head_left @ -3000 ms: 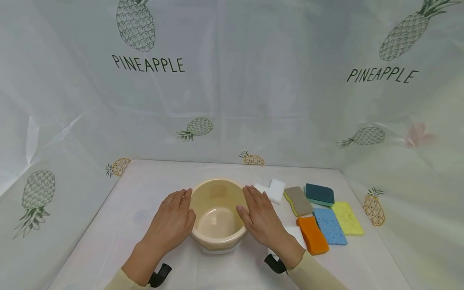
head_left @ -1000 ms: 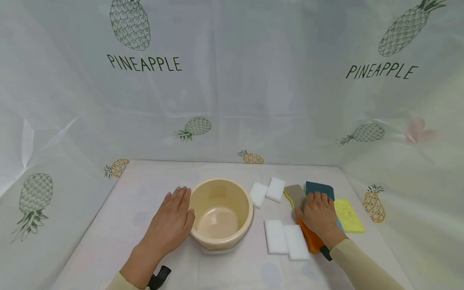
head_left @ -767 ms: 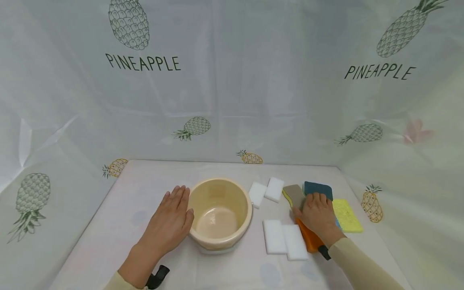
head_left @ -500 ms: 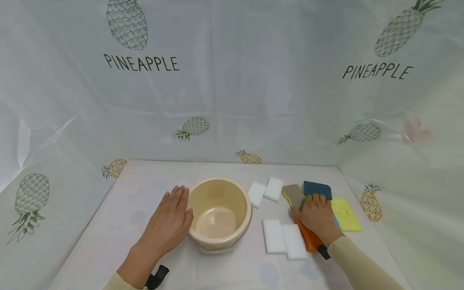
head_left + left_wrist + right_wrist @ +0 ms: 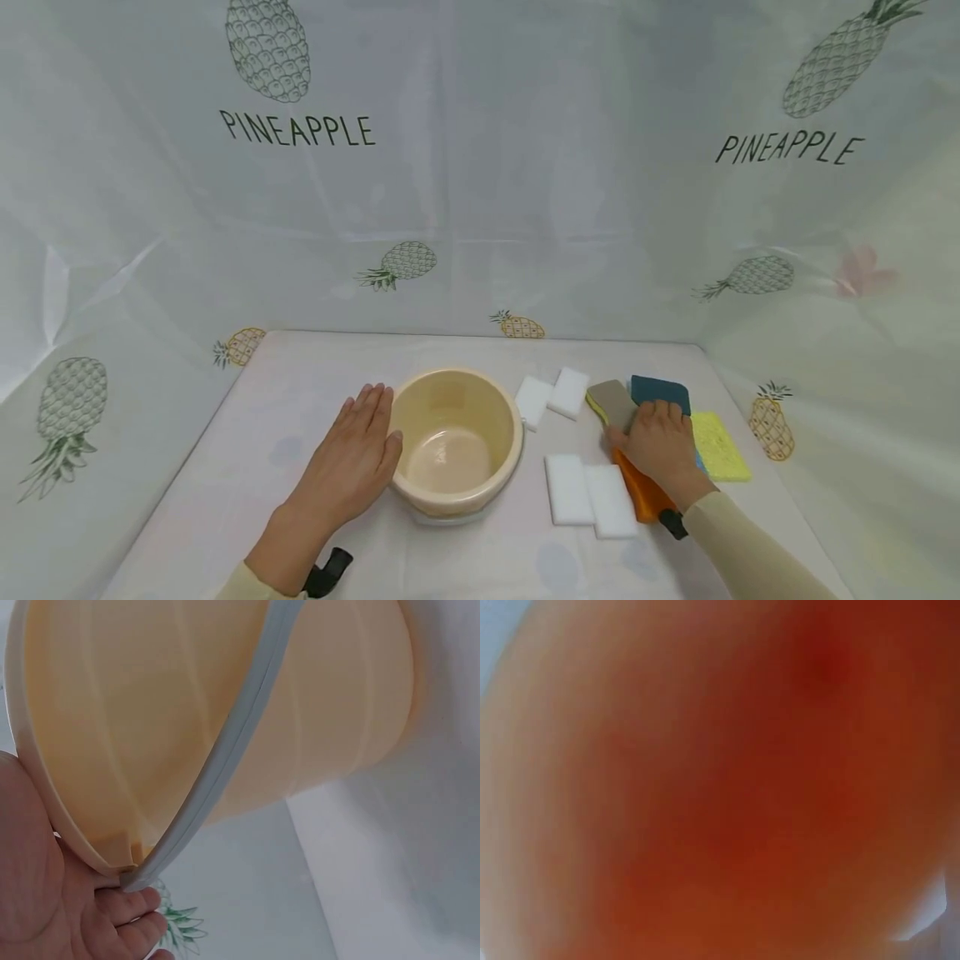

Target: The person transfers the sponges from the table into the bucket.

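Note:
In the head view my left hand (image 5: 347, 467) lies along the left side of a cream bucket (image 5: 504, 475), fingers straight. The left wrist view has that hand (image 5: 82, 915) touching the rim of the bucket (image 5: 322, 697) beside its grey handle (image 5: 217, 761). My right hand (image 5: 660, 446) rests on the sponges at the right, over the orange sponge (image 5: 643, 492) and a mostly covered blue one. Its fingertips reach the dark teal sponge (image 5: 660, 390), and the thumb is by the grey-brown sponge (image 5: 611, 400). What the fingers do underneath is hidden; the right wrist view is an orange blur.
Two white pads (image 5: 532, 400) (image 5: 568, 392) lie right of the bucket, and two more white pads (image 5: 567, 490) (image 5: 611, 502) nearer the front. A yellow sponge (image 5: 720, 446) lies at the far right. A pineapple-print sheet (image 5: 495, 167) hangs behind the table.
My right hand has left the bucket's right side and moved right onto the sponges, staying there over the last second. The left hand has stayed at the bucket.

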Available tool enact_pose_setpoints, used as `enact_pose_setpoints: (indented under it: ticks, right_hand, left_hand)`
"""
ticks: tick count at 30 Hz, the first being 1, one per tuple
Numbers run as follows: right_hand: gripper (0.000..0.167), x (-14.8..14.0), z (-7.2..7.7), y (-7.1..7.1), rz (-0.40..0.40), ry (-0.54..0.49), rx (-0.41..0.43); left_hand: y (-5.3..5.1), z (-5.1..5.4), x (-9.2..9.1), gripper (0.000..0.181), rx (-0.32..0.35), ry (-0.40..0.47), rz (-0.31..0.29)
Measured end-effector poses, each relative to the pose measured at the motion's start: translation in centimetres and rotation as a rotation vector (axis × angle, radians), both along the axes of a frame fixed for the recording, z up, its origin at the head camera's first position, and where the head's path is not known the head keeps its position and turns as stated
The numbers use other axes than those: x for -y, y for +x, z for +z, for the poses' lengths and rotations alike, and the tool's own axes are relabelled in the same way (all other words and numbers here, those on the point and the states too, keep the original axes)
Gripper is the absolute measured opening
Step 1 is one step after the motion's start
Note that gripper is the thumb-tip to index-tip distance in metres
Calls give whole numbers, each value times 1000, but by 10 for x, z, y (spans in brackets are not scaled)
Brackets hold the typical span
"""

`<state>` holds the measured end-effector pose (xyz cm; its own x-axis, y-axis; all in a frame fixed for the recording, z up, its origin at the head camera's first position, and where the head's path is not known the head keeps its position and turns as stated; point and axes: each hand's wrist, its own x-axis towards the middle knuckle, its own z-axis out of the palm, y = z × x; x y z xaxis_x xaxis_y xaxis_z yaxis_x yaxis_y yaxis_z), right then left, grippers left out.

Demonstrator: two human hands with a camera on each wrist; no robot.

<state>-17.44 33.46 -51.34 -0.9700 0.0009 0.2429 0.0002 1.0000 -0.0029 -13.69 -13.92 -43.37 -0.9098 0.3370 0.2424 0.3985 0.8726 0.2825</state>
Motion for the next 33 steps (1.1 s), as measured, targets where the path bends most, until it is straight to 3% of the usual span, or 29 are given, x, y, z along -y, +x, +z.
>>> enact_pose_setpoints:
  ticks: [9,12,17,21,25,28,33]
  right_hand:
    - [62,-6,15,2,51,2,-147]
    - [63,-7,21,1,102,29,-262]
    - [54,-2,36,-4,220,73,-533]
    - [51,5,50,-8,285,84,-660]
    - [61,13,63,-10,324,56,-654]
    - [71,24,73,-11,349,28,-598]
    - [71,56,95,-11,380,-20,-480]
  left_hand:
    - [-2,-1,-2,64,29,-5,-5]
    - [-3,-1,-1,64,32,-15,-3]
    - [-4,0,2,61,6,-33,11]
    - [-4,-2,2,57,-22,-11,12]
    - [-5,-3,-1,56,-27,8,14]
    - [-6,-3,-1,56,-28,3,20]
    - [-6,-3,0,55,-57,-12,21]
